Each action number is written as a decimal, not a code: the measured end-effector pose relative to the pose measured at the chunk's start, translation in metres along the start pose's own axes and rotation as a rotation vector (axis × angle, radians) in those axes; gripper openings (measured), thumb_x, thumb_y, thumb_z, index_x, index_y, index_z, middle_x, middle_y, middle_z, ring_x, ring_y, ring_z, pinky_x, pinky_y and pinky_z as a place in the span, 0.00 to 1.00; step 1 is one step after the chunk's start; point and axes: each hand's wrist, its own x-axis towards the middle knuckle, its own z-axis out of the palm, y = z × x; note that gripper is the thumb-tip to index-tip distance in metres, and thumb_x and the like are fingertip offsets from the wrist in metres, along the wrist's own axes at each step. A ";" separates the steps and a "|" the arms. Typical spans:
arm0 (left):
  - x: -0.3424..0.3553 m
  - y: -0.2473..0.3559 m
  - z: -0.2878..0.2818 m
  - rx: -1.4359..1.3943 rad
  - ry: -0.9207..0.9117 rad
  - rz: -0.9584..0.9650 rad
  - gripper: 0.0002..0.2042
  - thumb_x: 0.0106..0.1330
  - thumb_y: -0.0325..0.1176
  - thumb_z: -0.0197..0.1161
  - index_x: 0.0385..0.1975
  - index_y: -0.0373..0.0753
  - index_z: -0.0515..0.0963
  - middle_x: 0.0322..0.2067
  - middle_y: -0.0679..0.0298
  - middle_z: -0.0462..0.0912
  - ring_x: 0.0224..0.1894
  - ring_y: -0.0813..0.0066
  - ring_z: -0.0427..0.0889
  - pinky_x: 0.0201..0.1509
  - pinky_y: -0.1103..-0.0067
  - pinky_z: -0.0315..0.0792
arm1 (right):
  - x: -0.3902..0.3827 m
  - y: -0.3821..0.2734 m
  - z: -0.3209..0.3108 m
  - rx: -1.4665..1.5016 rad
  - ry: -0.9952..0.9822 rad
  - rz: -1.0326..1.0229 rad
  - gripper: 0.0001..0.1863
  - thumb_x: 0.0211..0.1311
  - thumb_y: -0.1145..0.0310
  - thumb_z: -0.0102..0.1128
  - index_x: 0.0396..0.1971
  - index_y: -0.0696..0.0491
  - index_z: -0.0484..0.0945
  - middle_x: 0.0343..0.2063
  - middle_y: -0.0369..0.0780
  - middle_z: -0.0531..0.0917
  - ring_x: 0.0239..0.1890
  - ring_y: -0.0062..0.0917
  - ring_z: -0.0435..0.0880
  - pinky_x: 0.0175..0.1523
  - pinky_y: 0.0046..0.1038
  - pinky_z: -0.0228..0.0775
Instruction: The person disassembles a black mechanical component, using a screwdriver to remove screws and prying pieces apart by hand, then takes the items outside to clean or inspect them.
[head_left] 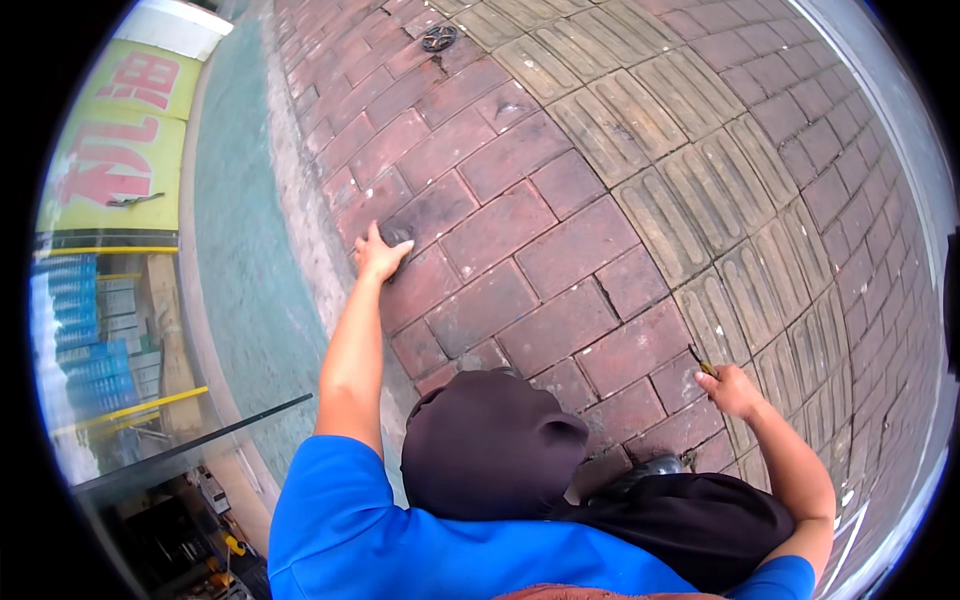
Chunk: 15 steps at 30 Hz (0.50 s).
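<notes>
On the red brick paving, my left hand [380,256] reaches out at the left with thumb and fingers spread around a dark, rounded object [399,236]. Its palm side is hidden, and the object's kind is not clear. Off to the right, my right hand [735,391] is closed around a small hand tool [707,368] with a yellow and black handle. A short dark tip points up and left from it, over the paving. The two hands are well apart.
Farther ahead lies a black round spoked piece [438,39]. Ribbed yellowish tactile paving [690,190] runs along the right. At left are a green-blue strip [240,200], a glass door edge [200,440] and shelves with blue boxes [95,350]. My dark-trousered knees [490,445] are close below.
</notes>
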 end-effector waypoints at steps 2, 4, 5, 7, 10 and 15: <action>-0.003 -0.003 0.004 0.022 -0.007 0.122 0.50 0.45 0.54 0.75 0.70 0.47 0.58 0.67 0.43 0.57 0.69 0.44 0.58 0.70 0.61 0.60 | 0.004 -0.007 -0.003 0.002 0.011 -0.002 0.30 0.66 0.46 0.56 0.26 0.65 0.78 0.23 0.58 0.80 0.33 0.51 0.83 0.40 0.45 0.71; -0.006 -0.001 0.003 0.028 -0.031 0.225 0.49 0.43 0.53 0.75 0.69 0.47 0.60 0.67 0.43 0.58 0.69 0.44 0.59 0.69 0.61 0.61 | 0.002 -0.017 -0.008 0.017 0.015 0.033 0.30 0.65 0.47 0.56 0.26 0.65 0.77 0.24 0.59 0.80 0.34 0.51 0.83 0.40 0.44 0.71; -0.009 -0.001 0.003 0.029 -0.053 0.201 0.48 0.43 0.52 0.75 0.68 0.47 0.61 0.66 0.43 0.59 0.68 0.44 0.61 0.69 0.61 0.62 | 0.002 -0.015 -0.008 0.008 0.016 0.029 0.30 0.65 0.47 0.56 0.26 0.65 0.77 0.24 0.58 0.80 0.33 0.50 0.83 0.39 0.44 0.71; -0.013 -0.001 -0.005 0.028 -0.079 0.154 0.46 0.43 0.50 0.75 0.67 0.46 0.64 0.65 0.43 0.62 0.66 0.44 0.64 0.68 0.62 0.64 | 0.002 -0.012 -0.008 -0.009 0.028 0.007 0.29 0.65 0.47 0.57 0.26 0.65 0.77 0.23 0.57 0.80 0.32 0.50 0.83 0.39 0.44 0.71; 0.014 -0.021 -0.004 -0.265 0.125 -0.091 0.43 0.45 0.50 0.73 0.65 0.43 0.65 0.58 0.39 0.69 0.59 0.45 0.72 0.65 0.64 0.67 | -0.002 -0.012 -0.009 0.022 0.020 -0.010 0.29 0.65 0.48 0.57 0.26 0.65 0.77 0.21 0.55 0.79 0.30 0.48 0.82 0.39 0.43 0.72; -0.015 0.008 -0.025 -0.233 0.323 -0.184 0.46 0.48 0.53 0.73 0.67 0.40 0.61 0.58 0.37 0.69 0.60 0.41 0.71 0.64 0.61 0.66 | -0.005 -0.001 -0.009 0.020 0.007 0.055 0.28 0.65 0.48 0.57 0.26 0.64 0.77 0.22 0.55 0.80 0.30 0.46 0.83 0.39 0.43 0.72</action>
